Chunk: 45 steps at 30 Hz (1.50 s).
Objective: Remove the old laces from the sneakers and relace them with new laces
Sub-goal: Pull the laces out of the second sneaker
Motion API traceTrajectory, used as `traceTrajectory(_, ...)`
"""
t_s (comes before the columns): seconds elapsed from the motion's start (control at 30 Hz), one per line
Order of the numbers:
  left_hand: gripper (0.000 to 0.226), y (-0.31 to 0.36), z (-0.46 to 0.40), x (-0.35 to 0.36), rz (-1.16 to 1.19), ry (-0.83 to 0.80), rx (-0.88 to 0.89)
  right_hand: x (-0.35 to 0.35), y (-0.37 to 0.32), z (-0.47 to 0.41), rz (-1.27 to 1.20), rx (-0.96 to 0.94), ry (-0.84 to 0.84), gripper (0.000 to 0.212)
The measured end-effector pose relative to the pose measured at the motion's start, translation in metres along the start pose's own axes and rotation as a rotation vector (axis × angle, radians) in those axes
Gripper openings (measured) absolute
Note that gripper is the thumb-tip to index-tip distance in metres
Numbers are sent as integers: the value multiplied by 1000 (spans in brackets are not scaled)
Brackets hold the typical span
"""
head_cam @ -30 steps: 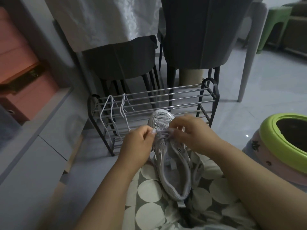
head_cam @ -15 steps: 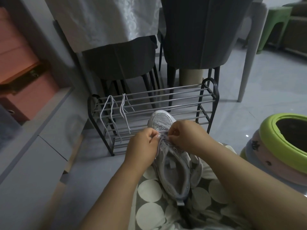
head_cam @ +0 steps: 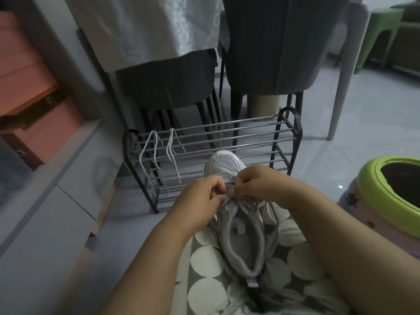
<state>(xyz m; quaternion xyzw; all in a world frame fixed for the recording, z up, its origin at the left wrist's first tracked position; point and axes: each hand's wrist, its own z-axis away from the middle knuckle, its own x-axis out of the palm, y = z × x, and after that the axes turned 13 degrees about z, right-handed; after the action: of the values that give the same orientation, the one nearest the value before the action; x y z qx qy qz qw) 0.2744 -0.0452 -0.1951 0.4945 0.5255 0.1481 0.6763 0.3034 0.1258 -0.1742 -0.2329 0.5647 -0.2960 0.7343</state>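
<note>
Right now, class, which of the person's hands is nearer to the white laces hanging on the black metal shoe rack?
Left. The left hand sits just below-right of the white laces on the black metal shoe rack; the right hand is farther right, across the grey sneaker.

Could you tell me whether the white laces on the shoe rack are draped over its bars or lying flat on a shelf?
Draped: the white laces loop over the shoe rack top bars, ends hanging down.

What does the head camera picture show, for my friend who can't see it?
Two bare hands, the left hand and the right hand, pinch a grey lace on a pale grey mesh sneaker resting on a lap. Behind it, white laces hang over a black metal shoe rack.
</note>
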Motion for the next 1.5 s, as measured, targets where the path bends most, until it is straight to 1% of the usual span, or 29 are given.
traceTrajectory(0.1, 8, 4, 0, 0, -41, -11, 19, -1, 8, 1, -165, 0, -24, 28)
traceTrajectory(0.2, 8, 9, 0, -4, -132, -43, 2, -4, 17, 2, -285, 11, -12, 17)
traceTrajectory(0.27, 13, 14, 0, -10, -114, -95, -49, -7, 21, 3, -363, 20, -22, 18)
traceTrajectory(0.33, 21, 19, 0, -15, -92, -150, -104, -9, 23, 3, -397, 7, -24, 25)
traceTrajectory(0.4, 31, 25, -3, -18, -168, -189, -106, -10, 24, 3, -419, -1, -3, 28)
traceTrajectory(0.47, 37, 28, -6, -18, -217, -208, -90, -8, 23, 3, -440, -7, 17, 26)
traceTrajectory(0.57, 44, 24, -8, -17, -161, -225, -90, -5, 24, 3, -475, -8, 67, 21)
traceTrajectory(0.6, 46, 22, -7, -17, -112, -223, -107, -4, 24, 2, -489, -19, 87, 22)
traceTrajectory(0.67, 49, 16, -6, -17, 72, -210, -149, -3, 25, 1, -518, -58, 115, 22)
traceTrajectory(0.77, 62, 10, -3, -17, 524, -205, -219, -2, 28, 1, -578, -109, 106, 20)
traceTrajectory(0.8, 57, 7, -2, -16, 668, -183, -225, -2, 29, 1, -600, -119, 92, 18)
traceTrajectory(0.83, 45, 7, -2, -15, 800, -133, -217, -2, 31, 1, -634, -125, 78, 16)
traceTrajectory(0.87, 38, 5, -2, -14, 937, -66, -209, -2, 32, 1, -691, -129, 69, 15)
traceTrajectory(0.93, 41, 2, -2, -13, 1196, 39, -188, -2, 36, 0, -818, -146, 66, 13)
traceTrajectory(0.97, 43, 0, -2, -14, 1292, 55, -177, -3, 37, 0, -867, -163, 61, 12)
traceTrajectory(1.07, 43, -6, -2, -18, 1468, 33, -147, -6, 37, -1, -1008, -209, 16, 11)
traceTrajectory(1.13, 37, -10, -4, -21, 1466, 29, -157, -7, 39, -2, -1139, -250, -34, 22)
traceTrajectory(1.2, 31, -12, -5, -23, 1383, 64, -162, -9, 40, 1, -1187, -254, -30, 28)
traceTrajectory(1.23, 29, -12, -6, -25, 1323, 90, -161, -11, 41, 3, -1144, -242, -1, 27)
traceTrajectory(1.3, 28, -11, -5, -29, 1166, 131, -166, -16, 39, 9, -922, -203, 98, 18)
traceTrajectory(1.37, 27, -13, -3, -37, 954, 159, -174, -23, 38, 14, -557, -165, 233, 12)
traceTrajectory(1.43, 20, -18, 0, -46, 772, 165, -149, -29, 41, 17, -164, -130, 365, 14)
traceTrajectory(1.47, 16, -22, 2, -51, 715, 161, -119, -32, 43, 18, -9, -125, 404, 15)
traceTrajectory(1.5, 13, -24, 4, -54, 670, 155, -90, -33, 44, 19, 94, -129, 427, 16)
